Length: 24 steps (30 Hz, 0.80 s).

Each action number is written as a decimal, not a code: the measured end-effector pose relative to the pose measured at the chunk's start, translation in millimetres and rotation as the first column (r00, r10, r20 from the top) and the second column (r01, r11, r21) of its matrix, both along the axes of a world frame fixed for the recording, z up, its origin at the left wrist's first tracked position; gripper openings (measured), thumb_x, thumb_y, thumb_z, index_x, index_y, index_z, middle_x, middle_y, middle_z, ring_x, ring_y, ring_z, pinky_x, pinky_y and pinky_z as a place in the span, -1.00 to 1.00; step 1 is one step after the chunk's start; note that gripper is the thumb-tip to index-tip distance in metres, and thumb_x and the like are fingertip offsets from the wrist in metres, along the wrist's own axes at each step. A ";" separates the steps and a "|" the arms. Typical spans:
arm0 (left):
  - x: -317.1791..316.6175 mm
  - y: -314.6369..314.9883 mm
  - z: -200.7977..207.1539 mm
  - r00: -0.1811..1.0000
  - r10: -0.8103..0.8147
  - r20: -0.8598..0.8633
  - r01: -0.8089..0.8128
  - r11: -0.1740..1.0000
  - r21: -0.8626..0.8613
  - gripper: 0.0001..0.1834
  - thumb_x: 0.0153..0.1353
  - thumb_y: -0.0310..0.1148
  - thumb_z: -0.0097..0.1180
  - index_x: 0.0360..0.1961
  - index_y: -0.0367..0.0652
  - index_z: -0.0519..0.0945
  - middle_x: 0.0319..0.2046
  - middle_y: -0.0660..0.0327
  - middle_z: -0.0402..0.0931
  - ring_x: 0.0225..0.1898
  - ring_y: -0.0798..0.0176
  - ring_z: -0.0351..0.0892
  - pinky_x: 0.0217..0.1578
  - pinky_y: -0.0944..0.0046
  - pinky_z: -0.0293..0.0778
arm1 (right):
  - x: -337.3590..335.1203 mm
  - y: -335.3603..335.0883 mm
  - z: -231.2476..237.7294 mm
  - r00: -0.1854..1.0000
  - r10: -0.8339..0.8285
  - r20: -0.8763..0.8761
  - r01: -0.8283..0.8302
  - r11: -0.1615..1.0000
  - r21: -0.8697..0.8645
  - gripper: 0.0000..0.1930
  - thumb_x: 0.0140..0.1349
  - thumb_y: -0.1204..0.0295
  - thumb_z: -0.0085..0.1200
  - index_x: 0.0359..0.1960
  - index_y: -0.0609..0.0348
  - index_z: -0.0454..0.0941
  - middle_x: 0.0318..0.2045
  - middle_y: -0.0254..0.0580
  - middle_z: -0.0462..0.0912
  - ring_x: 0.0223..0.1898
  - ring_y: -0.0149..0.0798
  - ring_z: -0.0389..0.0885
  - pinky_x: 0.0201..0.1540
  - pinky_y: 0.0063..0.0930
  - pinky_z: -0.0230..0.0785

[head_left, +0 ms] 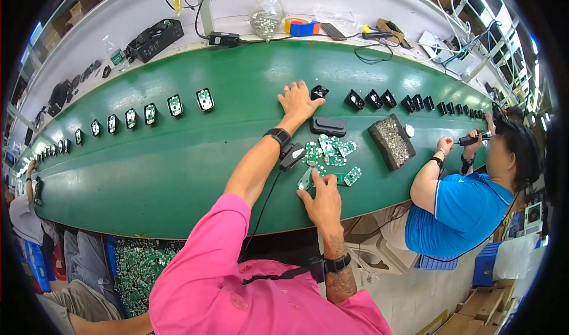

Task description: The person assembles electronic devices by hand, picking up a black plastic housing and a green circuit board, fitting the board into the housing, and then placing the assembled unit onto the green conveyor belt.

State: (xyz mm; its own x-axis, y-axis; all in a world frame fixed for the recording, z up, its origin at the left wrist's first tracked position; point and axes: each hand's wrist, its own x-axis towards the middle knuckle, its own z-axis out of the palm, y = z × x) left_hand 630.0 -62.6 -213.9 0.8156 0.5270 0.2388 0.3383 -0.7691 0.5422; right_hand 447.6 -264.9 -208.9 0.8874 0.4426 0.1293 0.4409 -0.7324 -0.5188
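Observation:
My left hand [298,101] reaches across the green belt with its fingers spread. Its thumb lies beside a small black plastic housing [319,92] and seems to touch it. Nearer to me, my right hand [323,200] pinches a green circuit board [305,180] between thumb and fingers, at the edge of a loose pile of circuit boards [332,149]. Between my left hand and that pile lies a black oblong case [328,126]. A small black device with a cable [292,156] is at my left wrist.
Black housings [374,99] line up to the right; housings fitted with boards [175,105] line up to the left. A dark box of small metal parts [392,142] stands right of the pile. A co-worker in blue [459,207] holds a black handheld tool [472,139].

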 end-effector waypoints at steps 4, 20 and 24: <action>16.2 0.1 -18.3 0.998 0.025 0.052 -0.028 0.998 0.054 -0.51 0.05 -0.01 0.23 -0.12 -0.17 0.64 -0.10 0.03 0.61 0.02 -0.13 0.54 -0.04 -0.21 0.42 | -10.8 2.4 -10.7 0.990 0.006 0.140 -0.010 1.000 0.023 -0.58 0.22 0.30 0.28 0.09 0.20 0.59 -0.19 -0.04 0.48 -0.24 0.02 0.58 -0.24 -0.15 0.46; -213.0 7.3 23.9 0.772 -0.100 0.628 0.635 0.178 -0.752 -0.45 0.15 -0.36 0.23 0.15 -0.36 0.42 -0.03 0.01 0.59 -0.06 0.11 0.67 -0.17 0.10 0.72 | -15.2 -19.6 16.9 0.704 0.354 -0.616 0.523 0.329 0.786 -0.83 0.49 0.46 -0.14 -0.04 0.32 0.41 -0.28 0.00 0.70 -0.40 -0.08 0.78 -0.48 -0.51 0.66; -245.9 -20.1 9.6 0.748 0.093 0.657 0.659 0.017 -0.752 -0.36 0.30 -0.11 0.21 0.25 -0.26 0.32 0.00 -0.03 0.57 -0.17 0.13 0.72 -0.44 0.21 0.72 | -18.3 -7.9 17.7 0.659 0.427 -0.619 0.516 0.342 0.785 -0.83 0.50 0.43 -0.12 -0.04 0.26 0.43 -0.30 -0.07 0.70 -0.46 -0.15 0.76 -0.56 -0.57 0.57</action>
State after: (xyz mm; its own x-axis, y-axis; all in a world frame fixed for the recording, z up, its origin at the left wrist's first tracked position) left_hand 384.1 -82.7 -204.3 0.9379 0.3224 0.1280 -0.2976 0.5584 0.7744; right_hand 429.3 -272.7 -191.3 0.8838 0.4224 -0.2013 -0.3715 0.3718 -0.8508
